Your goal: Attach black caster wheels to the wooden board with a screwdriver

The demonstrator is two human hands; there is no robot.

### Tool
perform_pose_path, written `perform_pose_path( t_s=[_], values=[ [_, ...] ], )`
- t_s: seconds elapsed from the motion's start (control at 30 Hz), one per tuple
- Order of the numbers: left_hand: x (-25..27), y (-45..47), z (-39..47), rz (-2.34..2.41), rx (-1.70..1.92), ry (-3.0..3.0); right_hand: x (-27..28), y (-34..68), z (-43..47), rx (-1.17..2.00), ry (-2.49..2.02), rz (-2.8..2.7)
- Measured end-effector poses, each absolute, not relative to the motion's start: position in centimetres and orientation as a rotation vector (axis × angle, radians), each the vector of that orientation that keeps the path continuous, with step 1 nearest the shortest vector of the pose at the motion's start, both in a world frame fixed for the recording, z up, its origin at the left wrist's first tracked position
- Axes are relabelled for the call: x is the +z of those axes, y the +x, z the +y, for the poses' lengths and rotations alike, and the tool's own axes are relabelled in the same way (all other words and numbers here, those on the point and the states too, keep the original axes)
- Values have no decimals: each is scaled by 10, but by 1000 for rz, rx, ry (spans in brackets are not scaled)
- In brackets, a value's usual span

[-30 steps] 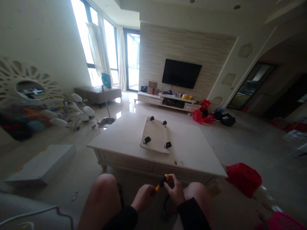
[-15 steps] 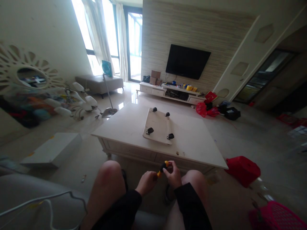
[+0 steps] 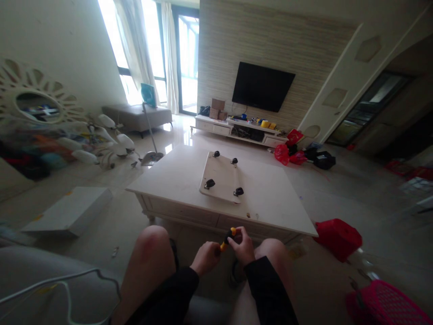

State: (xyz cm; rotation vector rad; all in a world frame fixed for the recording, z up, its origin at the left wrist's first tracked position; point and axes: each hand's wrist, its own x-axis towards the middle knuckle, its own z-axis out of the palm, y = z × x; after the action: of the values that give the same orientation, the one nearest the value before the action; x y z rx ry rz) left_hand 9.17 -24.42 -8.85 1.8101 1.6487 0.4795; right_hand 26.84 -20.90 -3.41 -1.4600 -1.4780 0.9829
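From a seated person's view, we see both bare hands closed on a small black-and-yellow handle (image 3: 229, 237), held in the air between the knees (image 3: 154, 241), just short of the white worktop (image 3: 270, 189). The left grip (image 3: 205, 258) wraps its lower end; the right grip (image 3: 242, 246) pinches near the top with the fingertips. We cannot make out whether a bit or shaft is hidden in the left grip. With nothing beneath but floor, we judge that a slip of both grips could drop the handle out of reach. On the worktop, a pale board (image 3: 221, 176) lies with four black castors (image 3: 210, 183) upward; small bits (image 3: 248, 215) near the front edge could, we think, be knocked off by a careless sleeve.
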Motion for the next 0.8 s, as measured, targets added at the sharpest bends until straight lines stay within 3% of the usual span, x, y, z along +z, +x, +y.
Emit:
perform_pose_path(
  t_s=[0.8],
  values=[
    [-95,93,-246,1639,485,1784,-42,271,-208,984,-1507,-1505]
  ],
)
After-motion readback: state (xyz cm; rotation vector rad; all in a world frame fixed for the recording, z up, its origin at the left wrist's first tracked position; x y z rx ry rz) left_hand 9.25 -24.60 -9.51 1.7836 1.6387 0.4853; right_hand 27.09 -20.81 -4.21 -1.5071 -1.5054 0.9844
